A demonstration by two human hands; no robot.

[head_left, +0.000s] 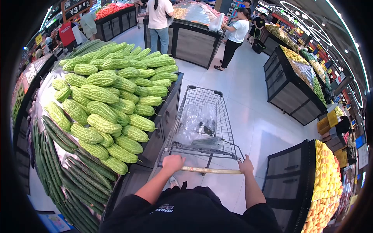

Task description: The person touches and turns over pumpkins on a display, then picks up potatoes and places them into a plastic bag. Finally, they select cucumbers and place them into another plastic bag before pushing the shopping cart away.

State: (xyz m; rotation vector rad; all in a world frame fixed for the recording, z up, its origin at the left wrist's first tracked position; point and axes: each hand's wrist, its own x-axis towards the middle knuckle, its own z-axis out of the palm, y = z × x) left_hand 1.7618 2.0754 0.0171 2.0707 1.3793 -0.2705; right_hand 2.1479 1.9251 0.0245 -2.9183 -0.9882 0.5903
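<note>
Left hand (173,162) and right hand (246,166) both clenched around cart handle (210,170) (bitter melons (108,97) alongside)

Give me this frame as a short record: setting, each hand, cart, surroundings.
setting: supermarket produce aisle
left hand: closed on the left end of the handle
right hand: closed on the right end of the handle
cart: wire basket holding clear plastic bags
left of cart: bitter melons piled on a display, cucumbers along its lower edge
right of cart: yellow fruit on a dark stand
ahead: people standing at a display bin
</note>
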